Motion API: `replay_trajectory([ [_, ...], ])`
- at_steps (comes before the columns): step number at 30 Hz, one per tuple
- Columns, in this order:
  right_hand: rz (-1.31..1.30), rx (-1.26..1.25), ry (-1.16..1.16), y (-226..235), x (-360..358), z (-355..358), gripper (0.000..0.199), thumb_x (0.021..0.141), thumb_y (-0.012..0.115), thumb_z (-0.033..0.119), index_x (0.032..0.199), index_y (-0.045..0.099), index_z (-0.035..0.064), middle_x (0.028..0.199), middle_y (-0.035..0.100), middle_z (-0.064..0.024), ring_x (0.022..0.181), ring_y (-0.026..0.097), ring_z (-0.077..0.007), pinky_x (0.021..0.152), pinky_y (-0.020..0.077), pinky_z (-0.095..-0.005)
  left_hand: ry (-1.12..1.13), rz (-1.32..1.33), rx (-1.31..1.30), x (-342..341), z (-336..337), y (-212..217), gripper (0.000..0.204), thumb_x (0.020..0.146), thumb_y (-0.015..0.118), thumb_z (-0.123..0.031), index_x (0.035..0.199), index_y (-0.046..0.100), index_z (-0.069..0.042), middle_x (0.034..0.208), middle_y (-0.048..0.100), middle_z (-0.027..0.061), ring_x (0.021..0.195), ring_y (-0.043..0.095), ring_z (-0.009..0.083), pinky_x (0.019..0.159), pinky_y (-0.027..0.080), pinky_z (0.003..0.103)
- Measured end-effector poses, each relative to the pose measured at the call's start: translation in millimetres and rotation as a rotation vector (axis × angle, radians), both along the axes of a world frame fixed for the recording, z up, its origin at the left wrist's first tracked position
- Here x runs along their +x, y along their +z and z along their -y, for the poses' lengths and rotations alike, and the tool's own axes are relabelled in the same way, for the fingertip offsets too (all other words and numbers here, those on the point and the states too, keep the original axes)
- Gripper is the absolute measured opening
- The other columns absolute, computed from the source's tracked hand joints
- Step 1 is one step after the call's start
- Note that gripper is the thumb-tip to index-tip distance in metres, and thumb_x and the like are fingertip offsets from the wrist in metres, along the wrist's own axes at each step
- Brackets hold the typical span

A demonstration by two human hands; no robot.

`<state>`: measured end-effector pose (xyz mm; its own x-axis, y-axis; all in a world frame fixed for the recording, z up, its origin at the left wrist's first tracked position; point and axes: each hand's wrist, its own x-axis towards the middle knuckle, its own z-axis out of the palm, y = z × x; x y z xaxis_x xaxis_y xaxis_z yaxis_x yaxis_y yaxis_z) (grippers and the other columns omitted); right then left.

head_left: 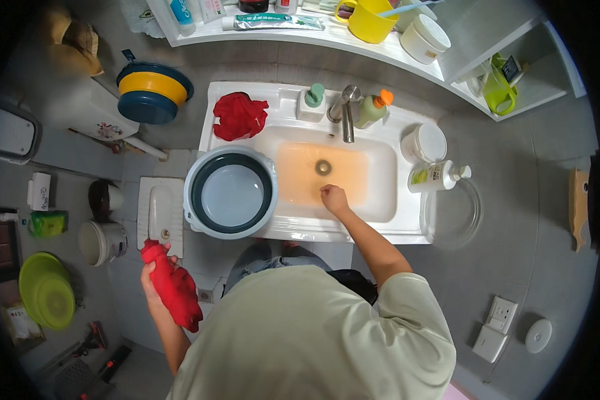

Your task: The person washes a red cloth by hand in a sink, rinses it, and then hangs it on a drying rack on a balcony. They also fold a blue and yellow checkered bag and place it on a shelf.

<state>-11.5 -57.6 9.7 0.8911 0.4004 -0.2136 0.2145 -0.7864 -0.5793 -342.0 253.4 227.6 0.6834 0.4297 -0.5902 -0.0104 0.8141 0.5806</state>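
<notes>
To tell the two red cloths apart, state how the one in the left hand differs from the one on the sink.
Place: the held cloth is gripped in the left hand; the resting cloth lies on the back-left corner of the sink.
Shape: the held cloth is long and narrow; the resting cloth is a broad, crumpled heap.
Shade: the held cloth looks brighter, the resting cloth darker.
Both are red and creased.

One view: head-worn fisheye, looking steeply down. Shirt [313, 333] fills bottom centre, nearest the lens; sink [383, 187] mid-frame, farther off. Shelf [480, 50] runs along the top, bowed by the lens. Black at left/right rims.
</notes>
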Motion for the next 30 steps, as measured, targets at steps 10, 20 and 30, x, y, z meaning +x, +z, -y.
replay_trajectory([
  [10, 0.26, 0.03, 0.017, -102, 75, -40, 0.018, 0.07, 0.051, 0.005, 0.086, 0.058, 0.0015, 0.083, 0.058, -0.0178, 0.08, 0.056, -0.0338, 0.073, 0.046, -0.0396, 0.101, 0.055, -0.125, -59, 18, -22, 0.051, 0.074, 0.052, -0.028, 0.118, 0.04, -0.006, 0.107, 0.05, 0.0086, 0.077, 0.052, 0.0198, 0.059, 0.045, 0.032],
  [20, -0.07, -0.047, 0.058, -102, 87, -49, 0.027, 0.076, 0.055, 0.01, 0.102, 0.054, 0.0027, 0.087, 0.057, -0.0137, 0.08, 0.056, -0.0273, 0.073, 0.0464, -0.0365, 0.24, -0.126, -0.106, -19, 37, -5, 0.051, 0.072, 0.051, -0.029, 0.116, 0.042, -0.005, 0.079, 0.055, 0.0081, 0.061, 0.052, 0.0184, 0.057, 0.044, 0.03],
  [30, -1.459, 1.324, -0.461, 42, 59, -32, 0.021, 0.088, 0.046, 0.011, 0.106, 0.05, -0.0002, 0.096, 0.056, -0.0112, 0.085, 0.057, -0.0249, 0.08, 0.049, -0.0352, 0.156, -0.017, -0.122, -37, 8, -50, 0.053, 0.072, 0.051, -0.027, 0.119, 0.039, -0.005, 0.111, 0.049, 0.0063, 0.073, 0.05, 0.0158, 0.059, 0.043, 0.029],
])
